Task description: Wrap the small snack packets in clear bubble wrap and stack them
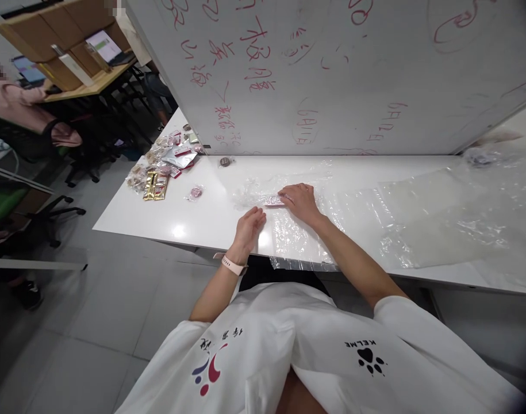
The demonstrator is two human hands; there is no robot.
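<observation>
A small flat pink packet (275, 200) lies on a sheet of clear plastic film (298, 236) on the white table. My right hand (300, 201) rests over its right end, fingers bent and closed around it; part of the packet is hidden beneath them. Just left of it, my left hand (248, 229) sits at the table's front edge, fingers half curled and apart from the packet, with nothing visible in it. More crumpled clear film (249, 192) lies beyond the left hand.
Left on the table (116, 215) are a pile of wrapped snacks (176, 152), a gold packet (155, 185), a pink wrapped piece (196, 192) and a dark one (225, 162). A whiteboard (331, 75) stands behind. Clear plastic sheets (439, 213) spread right. People sit at far left.
</observation>
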